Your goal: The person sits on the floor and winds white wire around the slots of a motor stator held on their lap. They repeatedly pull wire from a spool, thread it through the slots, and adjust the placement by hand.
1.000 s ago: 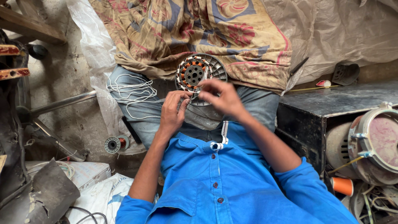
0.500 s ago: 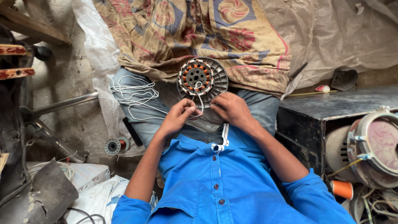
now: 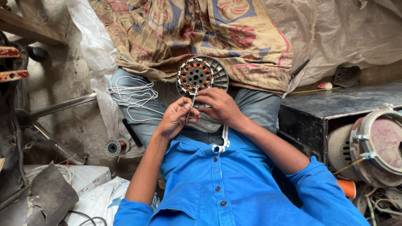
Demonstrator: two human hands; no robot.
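A round motor stator (image 3: pixel 202 75) with copper windings and white ties rests on my lap, between my knees. My left hand (image 3: pixel 178 117) pinches a thin white string (image 3: pixel 191 102) that runs up to the stator's near edge. Just right of it, my right hand (image 3: pixel 220 106) is curled against the stator's lower rim and also touches the string. A loose bundle of white string (image 3: pixel 130 95) lies over my left thigh.
A small spool of copper wire (image 3: pixel 117 147) lies on the floor at the left. A black metal box (image 3: pixel 331 113) and a round motor housing (image 3: pixel 377 142) stand at the right. Patterned cloth (image 3: pixel 188 33) covers my legs ahead. Metal bars (image 3: pixel 58 106) sit at the left.
Both hands have come down from the stator's face toward my body. They now pinch the string below its rim. The view has shifted slightly.
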